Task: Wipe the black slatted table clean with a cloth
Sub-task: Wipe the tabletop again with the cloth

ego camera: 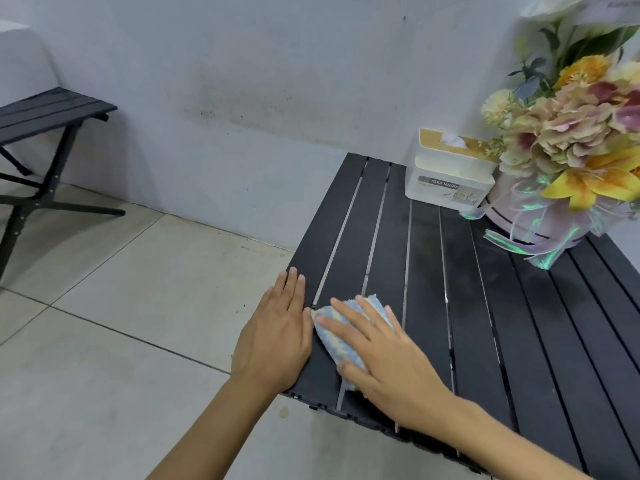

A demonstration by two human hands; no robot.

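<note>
head | right hand (391,362) flat, fingers (349,315) straight, pressing cloth (341,336) onto desk (450,306) near-left corner | left hand (275,336) flat, fingers straight, on desk's left edge just beside cloth | tissue box (446,174), bouquet (568,140) at far end

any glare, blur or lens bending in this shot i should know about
Head view: light is soft and even, with only a faint shadow beneath the right hand pressing the cloth; thin bright glints run along the slat edges of the black slatted table; the wide lens fans the slats outward; the bouquet at the right edge looks soft, washed out at its top.
</note>
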